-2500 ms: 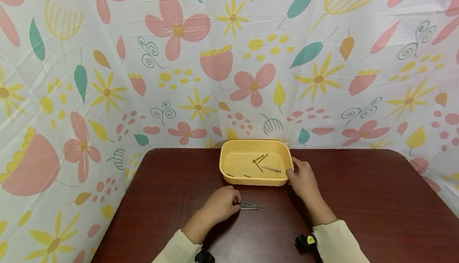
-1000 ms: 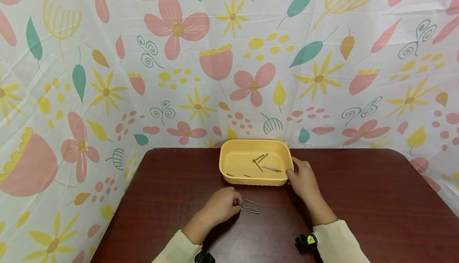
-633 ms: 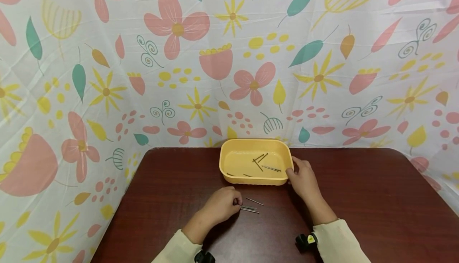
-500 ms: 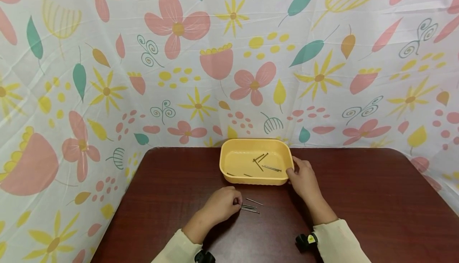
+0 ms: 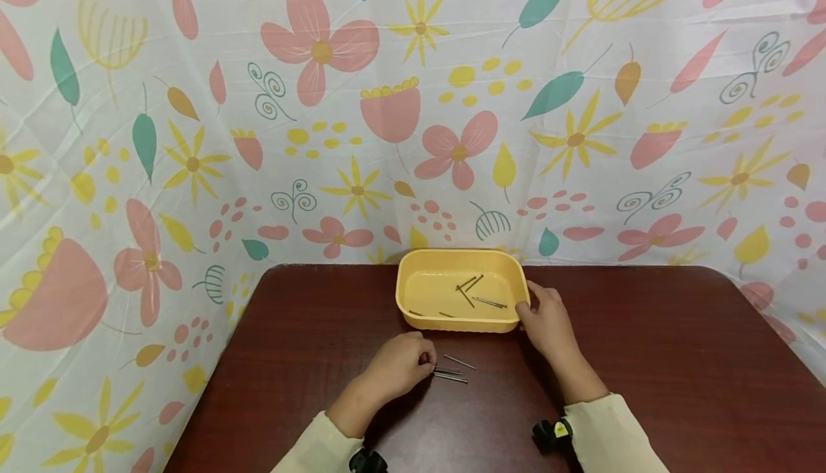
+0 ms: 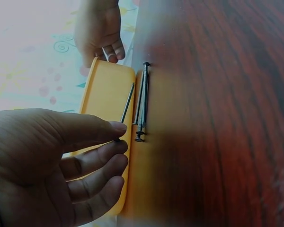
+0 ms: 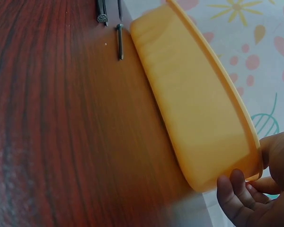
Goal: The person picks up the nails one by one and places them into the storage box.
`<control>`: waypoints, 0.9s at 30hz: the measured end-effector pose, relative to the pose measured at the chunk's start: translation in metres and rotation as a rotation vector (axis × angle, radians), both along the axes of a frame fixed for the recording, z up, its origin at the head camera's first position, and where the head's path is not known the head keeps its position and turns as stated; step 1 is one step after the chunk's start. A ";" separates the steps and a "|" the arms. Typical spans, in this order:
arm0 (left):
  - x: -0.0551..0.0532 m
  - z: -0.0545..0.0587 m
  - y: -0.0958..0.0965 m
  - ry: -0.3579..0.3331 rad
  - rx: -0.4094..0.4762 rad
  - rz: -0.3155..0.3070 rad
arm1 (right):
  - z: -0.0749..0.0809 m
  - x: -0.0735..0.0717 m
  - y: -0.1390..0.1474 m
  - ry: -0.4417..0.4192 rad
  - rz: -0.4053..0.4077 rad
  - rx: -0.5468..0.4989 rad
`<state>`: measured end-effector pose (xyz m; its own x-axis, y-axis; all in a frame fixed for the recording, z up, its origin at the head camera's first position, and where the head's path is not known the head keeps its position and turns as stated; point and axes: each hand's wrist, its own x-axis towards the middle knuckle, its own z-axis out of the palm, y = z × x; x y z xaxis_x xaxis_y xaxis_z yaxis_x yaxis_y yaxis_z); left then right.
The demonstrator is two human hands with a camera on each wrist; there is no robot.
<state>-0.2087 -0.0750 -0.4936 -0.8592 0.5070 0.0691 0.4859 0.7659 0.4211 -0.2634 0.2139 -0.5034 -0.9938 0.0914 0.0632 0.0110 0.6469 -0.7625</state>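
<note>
My left hand point(image 5: 396, 369) hovers low in front of the yellow plastic tray. In the left wrist view its thumb and forefinger pinch a dark steel nail point(image 6: 127, 105) near one end, the other end sticking up. Several loose nails point(image 6: 143, 97) lie on the table just beyond the fingertips; one nail point(image 5: 460, 362) rests apart from the bunch, nearer the tray. My right hand point(image 5: 548, 322) grips the right end of the tray point(image 5: 461, 326), thumb at the rim and fingers against the outside wall point(image 7: 194, 104).
More nails point(image 5: 489, 302) lie scattered on the tray floor. The dark red-brown table point(image 5: 645, 358) reaches back to a flower-printed cloth point(image 5: 387, 172) hanging right behind the tray. Black wrist devices point(image 5: 551, 436) sit at both cuffs.
The nails at my left fingertips have spread, one now separated from the bunch on the side toward the tray. My left hand shifted only slightly; my right hand and the tray stay put.
</note>
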 end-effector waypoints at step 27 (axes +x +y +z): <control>-0.002 0.010 -0.003 0.046 0.033 0.022 | 0.000 -0.001 0.000 0.013 -0.007 0.001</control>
<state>-0.2107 -0.0785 -0.4841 -0.8654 0.4852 0.1256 0.4890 0.7624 0.4238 -0.2641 0.2139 -0.5035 -0.9923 0.0978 0.0760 0.0055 0.6475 -0.7620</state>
